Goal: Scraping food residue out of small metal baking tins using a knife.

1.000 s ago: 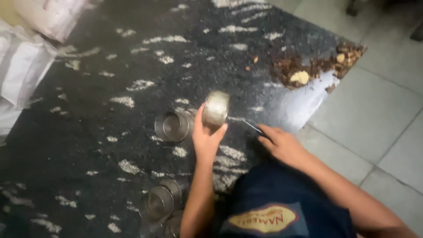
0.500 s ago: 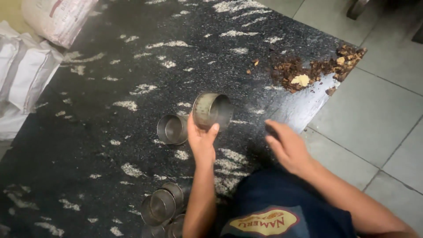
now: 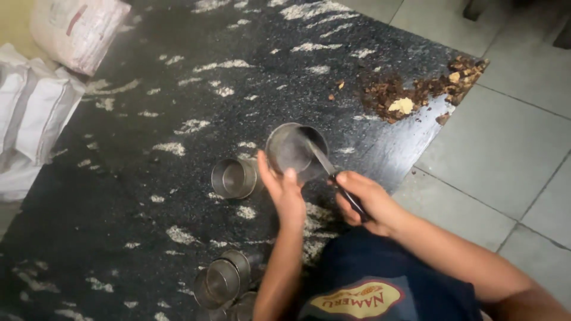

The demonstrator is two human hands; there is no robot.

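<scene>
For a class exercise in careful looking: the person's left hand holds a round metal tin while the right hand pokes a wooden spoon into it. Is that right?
Not quite. The left hand does hold the round metal tin, but the right hand pokes a knife with a metal blade and dark handle into it, not a wooden spoon. The head view shows it.

Knife (image 3: 324,161) in cup (image 3: 295,151), tumbler (image 3: 234,178) left.

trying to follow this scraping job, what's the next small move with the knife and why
Probably draw the knife blade around the inner wall of the steel cup. The left hand holds the cup tilted, mouth up, the right hand grips the handle, and the tip is already inside.
</scene>
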